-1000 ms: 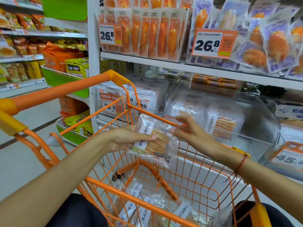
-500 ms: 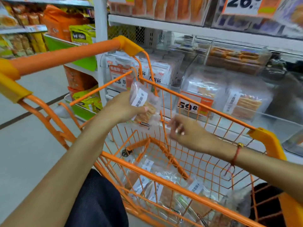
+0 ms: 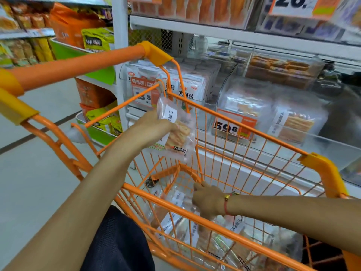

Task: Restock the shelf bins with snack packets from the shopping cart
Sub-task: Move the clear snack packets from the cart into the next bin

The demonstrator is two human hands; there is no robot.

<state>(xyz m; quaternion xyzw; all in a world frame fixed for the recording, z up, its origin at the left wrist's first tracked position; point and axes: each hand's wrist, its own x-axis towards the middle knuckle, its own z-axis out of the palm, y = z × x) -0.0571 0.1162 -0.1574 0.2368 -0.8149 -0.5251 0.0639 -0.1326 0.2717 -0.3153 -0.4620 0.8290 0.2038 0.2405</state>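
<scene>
two hands are over an orange shopping cart (image 3: 244, 133). the left hand (image 3: 150, 128) is up high, above the cart's far corner. its fingers (image 3: 170, 125) are curled around one clear snack packet (image 3: 176, 130), gripping it by its left side. the packet hangs tilted, with a white label on top and light brown snacks showing through the plastic.

the right hand (image 3: 209, 202) is lower down, inside the cart, below and to the right of the left hand. it reaches down toward a pile of clear snack packets (image 3: 214, 237) lying at the bottom of the cart. its fingers point down into the pile and are hidden behind the back of the hand, so you cannot tell if they are holding a packet. a red string bracelet (image 3: 226, 204) is on the wrist.

past the held packet, to its right, is a clear shelf bin (image 3: 273, 114) with the same kind of packets inside and an orange price tag (image 3: 234, 124) on its front. another bin (image 3: 175, 83) with white packets sits just behind the held packet. more snacks in orange packs (image 3: 205, 8) hang on the shelf above both hands. the cart's orange handle (image 3: 78, 67) is to the left of the left hand.
</scene>
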